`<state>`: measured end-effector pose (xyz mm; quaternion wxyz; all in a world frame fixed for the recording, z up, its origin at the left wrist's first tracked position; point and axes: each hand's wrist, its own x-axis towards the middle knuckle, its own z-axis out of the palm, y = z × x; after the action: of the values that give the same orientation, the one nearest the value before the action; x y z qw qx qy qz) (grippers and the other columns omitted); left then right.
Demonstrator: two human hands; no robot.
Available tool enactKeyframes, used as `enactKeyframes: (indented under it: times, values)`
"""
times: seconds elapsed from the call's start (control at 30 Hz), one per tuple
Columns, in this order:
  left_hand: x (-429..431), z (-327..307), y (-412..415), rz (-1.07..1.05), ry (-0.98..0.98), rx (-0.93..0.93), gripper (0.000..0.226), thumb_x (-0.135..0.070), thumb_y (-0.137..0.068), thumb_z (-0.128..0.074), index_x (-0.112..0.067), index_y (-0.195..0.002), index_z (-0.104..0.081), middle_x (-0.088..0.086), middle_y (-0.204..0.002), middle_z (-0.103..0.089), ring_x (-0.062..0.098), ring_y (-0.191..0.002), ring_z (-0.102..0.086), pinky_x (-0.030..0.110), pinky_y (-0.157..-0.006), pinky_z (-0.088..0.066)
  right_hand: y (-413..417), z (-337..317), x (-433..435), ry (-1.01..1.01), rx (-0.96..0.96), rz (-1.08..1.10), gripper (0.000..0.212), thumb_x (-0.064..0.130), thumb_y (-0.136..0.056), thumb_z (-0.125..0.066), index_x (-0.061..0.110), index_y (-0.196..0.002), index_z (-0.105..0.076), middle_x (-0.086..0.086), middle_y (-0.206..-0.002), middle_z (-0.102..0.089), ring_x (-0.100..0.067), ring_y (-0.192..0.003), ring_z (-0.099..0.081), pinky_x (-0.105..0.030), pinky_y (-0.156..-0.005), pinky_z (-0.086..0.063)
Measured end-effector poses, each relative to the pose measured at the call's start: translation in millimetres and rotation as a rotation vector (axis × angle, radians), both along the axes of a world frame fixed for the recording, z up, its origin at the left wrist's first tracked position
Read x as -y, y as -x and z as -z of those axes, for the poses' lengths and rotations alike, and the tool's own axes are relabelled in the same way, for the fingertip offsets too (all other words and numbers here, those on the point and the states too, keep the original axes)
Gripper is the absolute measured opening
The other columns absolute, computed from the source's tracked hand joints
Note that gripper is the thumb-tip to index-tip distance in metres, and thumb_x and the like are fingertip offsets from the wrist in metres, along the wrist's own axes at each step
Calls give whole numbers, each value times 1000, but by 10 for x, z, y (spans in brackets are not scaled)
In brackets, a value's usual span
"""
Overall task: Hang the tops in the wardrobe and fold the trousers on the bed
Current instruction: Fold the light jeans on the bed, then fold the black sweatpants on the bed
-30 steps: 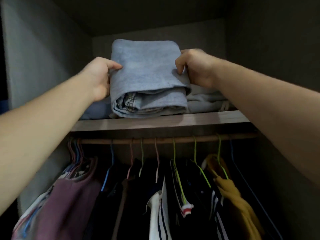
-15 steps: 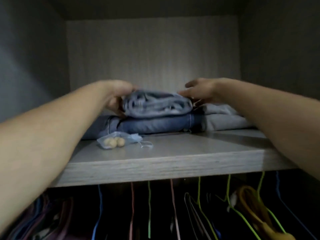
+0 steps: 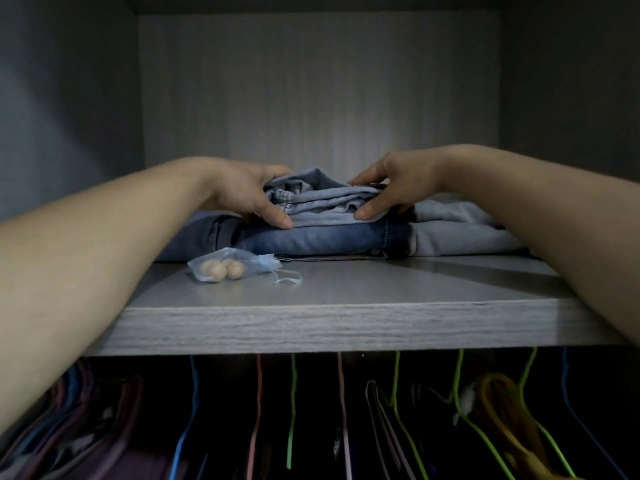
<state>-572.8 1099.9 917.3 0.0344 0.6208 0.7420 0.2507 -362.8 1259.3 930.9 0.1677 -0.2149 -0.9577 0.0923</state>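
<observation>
Two hands of ours, the left hand (image 3: 249, 199) and the right hand (image 3: 391, 192), clasp the folded pale trousers (image 3: 325, 202), thumbs at the near edge, fingers on top, seemingly to square them atop the darker jeans (image 3: 322, 239) far back on the wardrobe shelf (image 3: 311, 327).

On the shelf (image 3: 346, 327), toward its back, the folded trousers (image 3: 329, 202) lie on top of another folded pair (image 3: 322, 239). My left hand (image 3: 242, 192) holds their left end and my right hand (image 3: 394, 188) their right end. A third folded garment (image 3: 460, 233) lies on the shelf just right of that stack, touching it, a small pouch (image 3: 228, 268) sits on the shelf before the stack, toward the left, and the hangers (image 3: 292, 410) hang in a row under the shelf.
</observation>
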Motion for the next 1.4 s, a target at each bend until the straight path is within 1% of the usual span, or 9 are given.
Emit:
enactKeyframes:
  times: [0.17,0.23,0.33,0.43,0.5,0.67,0.8,1.13,1.4]
  values:
    - [31,-3,-127,-55,55,18,48,-20,-79,-81,-34,-116,-53,1,-125,-62,16,-112,-61,35,-99,-51,3,102,110,-51,48,69,50,42,-90,-71,36,-137,-56,2,-124,-63,-22,-115,-60,-40,-97,-55]
    - [94,3,-210,-78,52,25,47,-47,-81,-74,-35,-122,-55,-3,-134,-57,16,-121,-56,37,-106,-45,-70,131,186,-12,38,94,54,48,-89,-69,34,-139,-55,2,-132,-60,-20,-119,-57,-37,-101,-50]
    - [210,-64,-307,-130,-244,-129,62,-69,-92,-39,-26,-130,-62,2,-143,-52,23,-133,-45,33,-111,-29,-235,91,291,59,-174,107,58,61,-93,-55,25,-137,-59,1,-141,-57,-23,-128,-54,-36,-101,-49]
    - [352,-213,-412,-179,-766,-393,51,-47,-105,-36,-10,-123,-66,19,-138,-53,32,-130,-46,35,-105,-33,-530,18,374,-249,-364,260,64,66,-97,-40,27,-147,-48,-4,-154,-44,-26,-141,-41,-38,-115,-32]
    - [426,-292,-478,-220,-965,-524,48,-46,-103,-35,-16,-130,-60,16,-149,-43,34,-138,-35,46,-112,-30,-733,28,412,-483,-366,369,62,64,-99,-36,27,-148,-44,-13,-156,-38,-31,-141,-38,-41,-116,-31]
    - [487,-228,-837,-280,-1129,-818,61,-53,-97,-25,-22,-148,-38,17,-155,-30,36,-143,-26,52,-113,-23,-1244,239,625,-929,-393,537,58,52,-100,-42,22,-150,-39,-18,-159,-29,-41,-140,-36,-54,-108,-37]
    - [489,-79,-1173,-225,-1137,-949,65,-56,-96,-23,-21,-150,-31,20,-156,-25,38,-144,-23,57,-114,-18,-1618,443,845,-1077,-319,641,57,45,-99,-47,17,-149,-41,-22,-157,-31,-42,-140,-36,-54,-109,-35]
    - [886,539,-2440,-98,-1094,-667,67,-56,-98,-23,-18,-153,-27,20,-162,-16,38,-149,-15,61,-116,-16,-3088,942,1866,-1202,-158,803,60,50,-100,-38,19,-151,-38,-20,-160,-27,-37,-150,-22,-52,-122,-15]
    - [1231,1444,-4650,121,-1150,-256,66,-55,-101,-26,-17,-155,-26,16,-163,-15,34,-151,-12,56,-118,-14,-5396,1908,2947,-1059,-167,999,60,46,-100,-42,17,-153,-39,-22,-161,-25,-39,-150,-22,-53,-123,-15]
